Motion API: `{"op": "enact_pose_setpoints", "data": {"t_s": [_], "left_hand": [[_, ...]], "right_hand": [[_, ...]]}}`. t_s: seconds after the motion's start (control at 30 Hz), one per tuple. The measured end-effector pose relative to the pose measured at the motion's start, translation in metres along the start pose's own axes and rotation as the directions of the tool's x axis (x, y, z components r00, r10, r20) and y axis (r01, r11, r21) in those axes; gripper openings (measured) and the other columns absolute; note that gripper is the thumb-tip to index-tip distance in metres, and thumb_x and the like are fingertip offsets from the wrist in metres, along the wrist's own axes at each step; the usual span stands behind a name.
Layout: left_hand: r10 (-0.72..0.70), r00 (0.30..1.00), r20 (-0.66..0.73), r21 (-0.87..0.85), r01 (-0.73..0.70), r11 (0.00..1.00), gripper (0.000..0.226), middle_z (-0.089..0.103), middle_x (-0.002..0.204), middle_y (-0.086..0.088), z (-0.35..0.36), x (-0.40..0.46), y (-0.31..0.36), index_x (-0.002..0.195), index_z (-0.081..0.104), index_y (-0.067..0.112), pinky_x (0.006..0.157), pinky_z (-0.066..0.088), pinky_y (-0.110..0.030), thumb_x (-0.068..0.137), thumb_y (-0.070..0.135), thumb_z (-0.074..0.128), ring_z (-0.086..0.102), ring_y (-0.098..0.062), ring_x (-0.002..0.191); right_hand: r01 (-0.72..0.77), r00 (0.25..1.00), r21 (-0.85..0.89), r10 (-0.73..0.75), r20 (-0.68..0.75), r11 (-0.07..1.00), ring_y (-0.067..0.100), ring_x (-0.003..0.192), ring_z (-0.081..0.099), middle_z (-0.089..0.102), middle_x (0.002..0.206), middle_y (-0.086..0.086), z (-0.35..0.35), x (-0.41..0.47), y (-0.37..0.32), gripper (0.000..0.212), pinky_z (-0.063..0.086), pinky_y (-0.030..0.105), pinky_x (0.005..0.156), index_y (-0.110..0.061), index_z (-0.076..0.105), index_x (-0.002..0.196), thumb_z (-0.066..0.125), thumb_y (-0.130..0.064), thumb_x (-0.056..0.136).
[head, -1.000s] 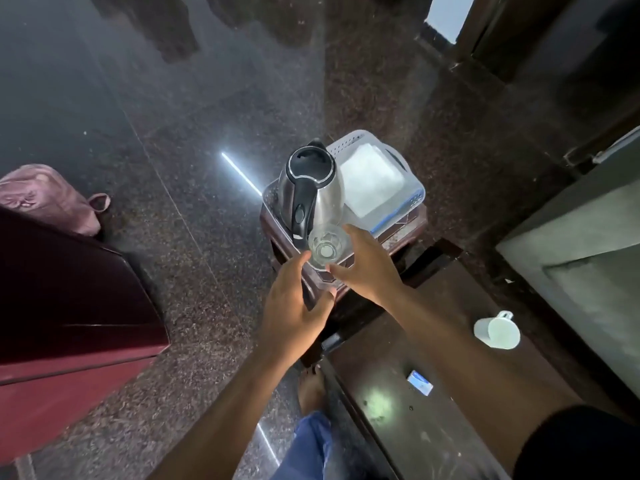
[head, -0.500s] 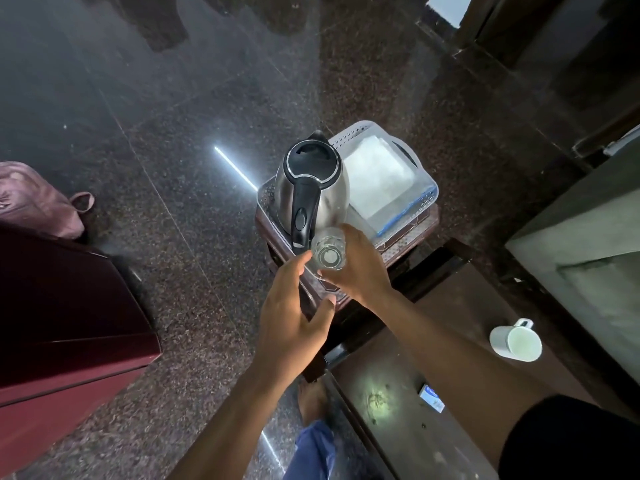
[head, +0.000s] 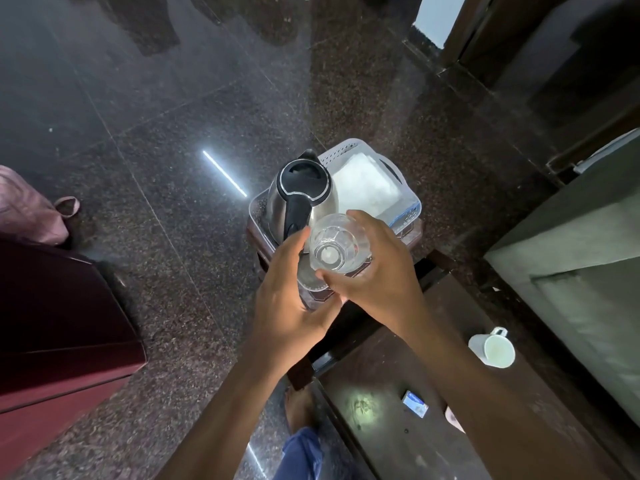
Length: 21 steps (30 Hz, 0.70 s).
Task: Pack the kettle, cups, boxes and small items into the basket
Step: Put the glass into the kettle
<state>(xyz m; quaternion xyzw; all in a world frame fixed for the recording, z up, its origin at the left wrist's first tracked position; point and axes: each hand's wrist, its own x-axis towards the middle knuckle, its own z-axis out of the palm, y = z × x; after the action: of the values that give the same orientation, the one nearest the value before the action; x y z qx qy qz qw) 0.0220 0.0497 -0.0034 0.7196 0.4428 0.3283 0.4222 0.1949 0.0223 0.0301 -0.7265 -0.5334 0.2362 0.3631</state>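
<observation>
Clear glass [head: 334, 245] sits pinched in my right hand [head: 375, 271], just beside the kettle [head: 299, 192] over the basket [head: 403, 202]; left hand [head: 287, 299] open, empty. I'd lower it slowly, upright, clear of the handle.

floor [head: 173, 116]: dark speckled polished stone, bright light streak reflected | pink bag [head: 26, 209]: on floor at left edge | maroon cabinet [head: 52, 327]: lower left, just beside bag | grey block [head: 581, 271]: right side | doorway [head: 433, 19]: top right, bright
</observation>
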Motion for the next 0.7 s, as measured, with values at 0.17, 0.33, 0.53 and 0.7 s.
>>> {"op": "enact_pose_setpoints", "data": {"t_s": [0.17, 0.33, 0.53, 0.7], "left_hand": [[0.059, 0.996, -0.066, -0.175, -0.069, 0.982, 0.091, 0.065, 0.153, -0.012, 0.001, 0.013, 0.003, 0.160, 0.051, 0.002, 0.110, 0.060, -0.058, 0.086, 0.029, 0.096, 0.068, -0.033, 0.141], [0.098, 0.981, -0.170, -0.202, -0.132, 0.970, 0.092, 0.074, 0.142, 0.000, -0.012, 0.018, 0.003, 0.152, 0.060, 0.010, 0.099, 0.066, -0.054, 0.082, 0.057, 0.096, 0.076, -0.027, 0.129], [0.080, 0.971, -0.225, -0.152, -0.116, 0.982, 0.079, 0.076, 0.132, 0.008, -0.032, 0.024, -0.010, 0.147, 0.063, 0.023, 0.093, 0.067, -0.047, 0.078, 0.024, 0.102, 0.078, -0.023, 0.118], [0.029, 0.953, -0.302, -0.107, -0.064, 0.992, 0.079, 0.075, 0.130, 0.020, -0.048, 0.026, -0.020, 0.143, 0.060, 0.048, 0.100, 0.063, -0.033, 0.074, 0.044, 0.099, 0.077, -0.014, 0.119]], "right_hand": [[0.017, 1.000, 0.081, -0.016, -0.004, 0.997, 0.004, 0.120, 0.061, 0.064, 0.126, -0.013, -0.013, -0.006, -0.035, 0.089, 0.051, 0.020, 0.101, -0.026, 0.056, 0.142, 0.093, -0.045, 0.063], [0.024, 0.999, 0.100, -0.026, 0.019, 0.995, 0.007, 0.119, 0.061, 0.064, 0.126, -0.008, -0.003, -0.009, -0.052, 0.094, 0.052, 0.027, 0.100, -0.021, 0.056, 0.144, 0.099, -0.039, 0.063], [-0.031, 0.986, 0.169, 0.002, 0.169, 0.985, 0.003, 0.136, 0.052, 0.054, 0.142, -0.020, 0.004, 0.003, -0.059, 0.097, 0.046, 0.021, 0.108, -0.036, 0.039, 0.157, 0.087, -0.056, 0.076], [-0.131, 0.981, 0.385, 0.174, -0.080, 0.914, -0.004, 0.116, 0.065, 0.071, 0.121, -0.015, 0.023, 0.025, -0.049, 0.039, 0.052, 0.014, 0.094, -0.030, 0.063, 0.135, 0.064, -0.047, 0.100]]}}
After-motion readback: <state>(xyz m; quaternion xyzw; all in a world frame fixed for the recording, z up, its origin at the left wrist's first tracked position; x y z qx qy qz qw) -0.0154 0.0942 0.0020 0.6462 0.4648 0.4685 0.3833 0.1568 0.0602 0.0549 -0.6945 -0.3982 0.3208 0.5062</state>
